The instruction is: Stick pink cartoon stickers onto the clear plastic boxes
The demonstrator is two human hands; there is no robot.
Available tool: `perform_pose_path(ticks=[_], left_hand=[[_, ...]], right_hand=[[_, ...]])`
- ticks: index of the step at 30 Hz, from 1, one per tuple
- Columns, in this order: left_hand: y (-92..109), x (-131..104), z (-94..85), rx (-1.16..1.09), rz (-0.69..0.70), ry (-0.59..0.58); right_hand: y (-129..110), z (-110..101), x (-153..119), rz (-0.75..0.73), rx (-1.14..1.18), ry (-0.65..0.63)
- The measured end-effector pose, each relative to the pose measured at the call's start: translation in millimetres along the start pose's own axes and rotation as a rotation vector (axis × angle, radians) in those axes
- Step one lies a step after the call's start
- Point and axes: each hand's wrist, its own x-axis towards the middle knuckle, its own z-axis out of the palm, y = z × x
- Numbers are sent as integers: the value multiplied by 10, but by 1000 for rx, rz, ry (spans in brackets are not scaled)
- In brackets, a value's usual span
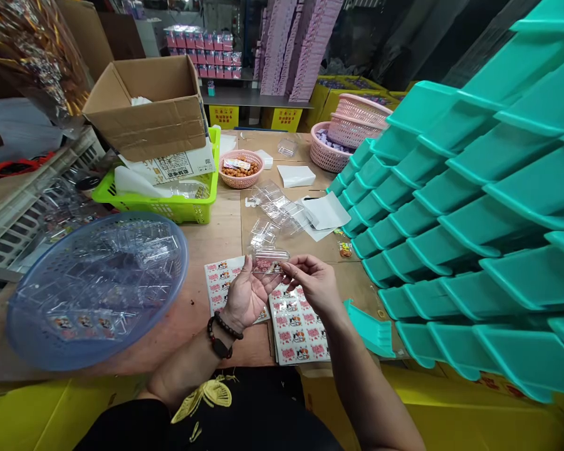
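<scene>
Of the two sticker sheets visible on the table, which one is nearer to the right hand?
The right sheet, partly hidden by the right hand. The other sheet lies further left, partly hidden by the left hand.

Printed in pink on near sticker sheets (pixel 299 329), dark on far yellow boxes (pixel 286 119) and left carton (pixel 173 165); too blurred to read.

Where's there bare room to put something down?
Bare tabletop lies between the blue basket, green basket and sticker sheets. Crowded: around the left hand and right hand, with clear boxes beyond; further right, teal trays are stacked.
</scene>
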Motion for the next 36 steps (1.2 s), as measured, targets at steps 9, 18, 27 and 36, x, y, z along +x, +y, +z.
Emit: perform_pose_path(ticks=[9, 18, 27, 36], left_hand=[[-5, -4, 6, -4, -9, -25], [-72, 1, -4, 40, 86, 46], [-91, 54, -129, 101, 76, 85], [32, -22, -594, 185, 65, 50]], right_hand=[[13, 5, -8, -12, 6, -1], [68, 27, -21, -47, -120, -4], [110, -109, 48, -88, -554, -100], [356, 309, 411, -181, -347, -224]])
